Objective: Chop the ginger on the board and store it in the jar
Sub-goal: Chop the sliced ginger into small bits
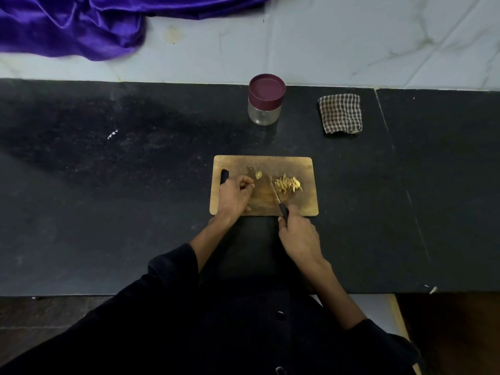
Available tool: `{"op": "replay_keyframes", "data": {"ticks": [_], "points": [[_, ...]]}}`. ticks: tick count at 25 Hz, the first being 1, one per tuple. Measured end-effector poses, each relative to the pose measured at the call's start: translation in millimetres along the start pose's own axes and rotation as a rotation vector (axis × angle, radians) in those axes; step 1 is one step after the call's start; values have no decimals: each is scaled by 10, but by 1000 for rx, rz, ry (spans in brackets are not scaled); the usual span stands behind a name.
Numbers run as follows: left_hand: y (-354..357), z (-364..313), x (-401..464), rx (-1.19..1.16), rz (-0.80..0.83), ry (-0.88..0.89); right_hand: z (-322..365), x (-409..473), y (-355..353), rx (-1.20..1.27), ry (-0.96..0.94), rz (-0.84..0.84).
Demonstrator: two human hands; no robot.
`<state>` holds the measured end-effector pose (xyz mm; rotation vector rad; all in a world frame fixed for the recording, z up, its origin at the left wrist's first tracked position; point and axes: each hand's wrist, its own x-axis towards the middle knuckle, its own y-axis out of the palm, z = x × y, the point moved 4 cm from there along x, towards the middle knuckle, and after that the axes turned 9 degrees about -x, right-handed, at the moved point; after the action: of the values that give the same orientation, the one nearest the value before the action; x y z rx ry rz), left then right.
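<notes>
A wooden cutting board (303, 166) lies on the black counter. On its right half sits a pile of sliced ginger (288, 184); a small uncut ginger piece (258, 174) lies near the middle. My right hand (299, 236) grips the black handle of a knife (276, 193), whose blade points away from me just left of the pile. My left hand (235, 197) rests on the board's left part with fingers curled, close to the small piece, holding nothing I can see. A glass jar (265, 104) with a maroon lid on stands behind the board.
A folded checked cloth (341, 113) lies at the back right of the black counter (135, 185). Purple satin fabric (73, 25) is draped over the pale marble ledge behind. The counter's front edge runs just in front of my body.
</notes>
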<state>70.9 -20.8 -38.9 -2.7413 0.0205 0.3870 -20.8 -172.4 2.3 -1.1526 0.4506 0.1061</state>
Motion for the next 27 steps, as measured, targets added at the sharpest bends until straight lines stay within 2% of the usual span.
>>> {"op": "replay_keyframes", "data": {"ticks": [7, 16, 21, 27], "points": [[13, -246, 288, 242, 20, 190, -67, -20, -18, 51, 11, -7], [89, -319, 316, 402, 80, 236, -71, -16, -13, 85, 20, 7], [53, -376, 300, 301, 126, 183, -61, -8, -18, 97, 15, 12], [-7, -155, 64, -90, 38, -31, -90, -5, 9, 103, 28, 21]]}}
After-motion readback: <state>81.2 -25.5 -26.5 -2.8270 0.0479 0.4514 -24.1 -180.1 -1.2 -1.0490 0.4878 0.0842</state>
